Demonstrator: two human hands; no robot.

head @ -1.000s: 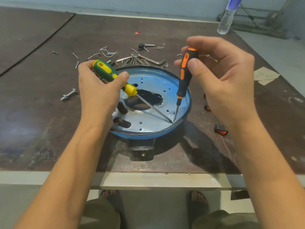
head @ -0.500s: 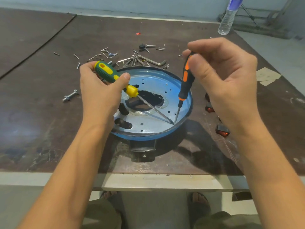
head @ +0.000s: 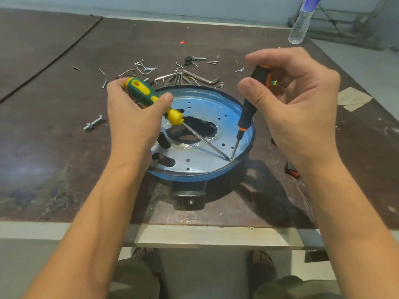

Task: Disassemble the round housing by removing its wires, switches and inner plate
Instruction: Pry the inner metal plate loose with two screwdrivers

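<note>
L hand (head: 131, 113) grips green/yellow screwdriver (head: 149, 96), R hand (head: 298, 104) pinches black/orange screwdriver (head: 248, 108). Hands apart, both tips meet at inner plate (head: 205, 108) edge. Round housing (head: 205, 174) sits between & under hands; loose screws (head: 142, 65) just beyond.

Dark surface (head: 43, 147): scattered screws (head: 141, 64) and hex keys (head: 207, 80) far centre; bolt (head: 94, 123) left; plastic bottle (head: 301, 24) far right.
</note>
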